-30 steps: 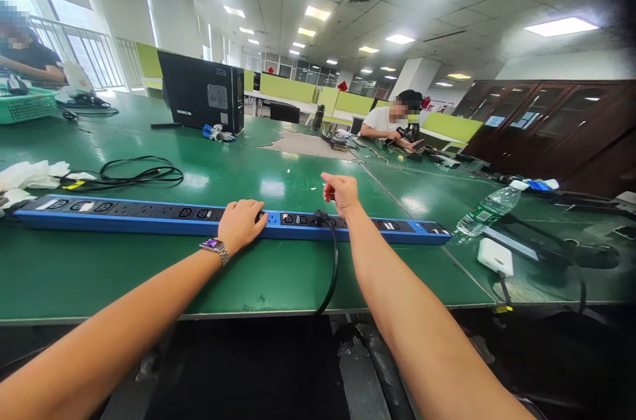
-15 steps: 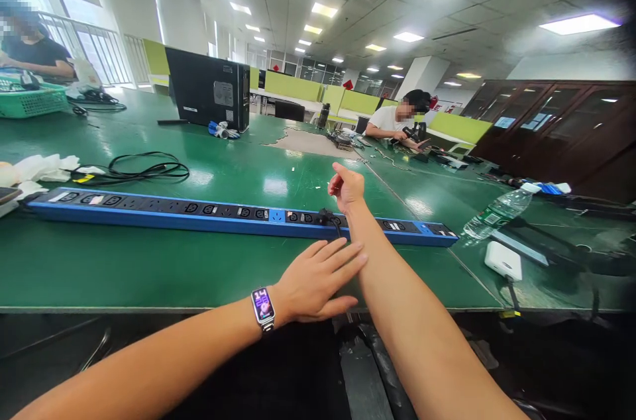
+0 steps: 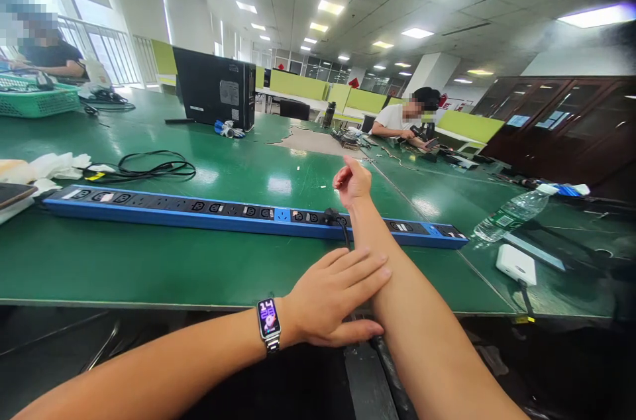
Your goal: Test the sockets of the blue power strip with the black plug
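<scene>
My left hand (image 3: 335,294), with a watch on its wrist, lies flat with fingers spread against my right forearm near the table's front edge; it holds nothing. My right hand (image 3: 352,180) is raised above the green table (image 3: 149,261) with its fingers curled in, empty. Just below it runs a long blue power strip (image 3: 199,213) across the table. A black plug (image 3: 334,214) sits in the strip, and its cable drops behind my arms.
A coiled black cable (image 3: 144,168) and white wrappings (image 3: 54,165) lie at the left. A black computer case (image 3: 213,87) stands further back. A plastic bottle (image 3: 517,211) and a white adapter (image 3: 517,264) lie at the right. Two people sit at far tables.
My left hand left the power strip and came back onto my right forearm, then slid slightly along it. My right hand rose a little above the strip.
</scene>
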Available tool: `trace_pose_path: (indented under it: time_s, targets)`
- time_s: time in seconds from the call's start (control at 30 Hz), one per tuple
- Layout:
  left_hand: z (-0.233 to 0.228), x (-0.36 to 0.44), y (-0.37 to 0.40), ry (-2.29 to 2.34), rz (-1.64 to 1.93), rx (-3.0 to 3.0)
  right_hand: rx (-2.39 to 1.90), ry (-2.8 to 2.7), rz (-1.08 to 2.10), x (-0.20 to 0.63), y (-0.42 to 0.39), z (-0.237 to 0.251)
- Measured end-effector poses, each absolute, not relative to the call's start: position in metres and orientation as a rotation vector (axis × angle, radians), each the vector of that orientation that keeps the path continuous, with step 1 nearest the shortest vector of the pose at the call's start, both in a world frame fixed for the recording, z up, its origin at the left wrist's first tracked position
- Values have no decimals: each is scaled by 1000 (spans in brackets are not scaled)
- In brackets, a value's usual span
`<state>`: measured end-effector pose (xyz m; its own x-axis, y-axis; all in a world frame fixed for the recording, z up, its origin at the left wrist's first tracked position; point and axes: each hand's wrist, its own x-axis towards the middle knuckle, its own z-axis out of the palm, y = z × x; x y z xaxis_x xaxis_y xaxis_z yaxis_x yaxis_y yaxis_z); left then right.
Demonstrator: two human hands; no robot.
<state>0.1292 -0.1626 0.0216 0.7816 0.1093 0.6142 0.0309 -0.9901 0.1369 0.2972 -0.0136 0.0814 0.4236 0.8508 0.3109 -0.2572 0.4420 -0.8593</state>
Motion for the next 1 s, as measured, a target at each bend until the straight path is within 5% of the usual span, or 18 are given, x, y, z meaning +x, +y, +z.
trace_pose_path:
  time_s: [0.17,0.43,0.57,1.0]
  targets:
    - [28,127,-137,159,893,2989,-852,-798,788,303,-12,73]
    - [22,46,-13,1633,662,2748,-1313,-1189,561,340,-26,11]
    - [13,27,3,1703,414,2664,-1416,-1377,516,344,-31,-8]
    - [4,31,-7,1844,685,2630,-1617,-1604,-203,329,-69,-42]
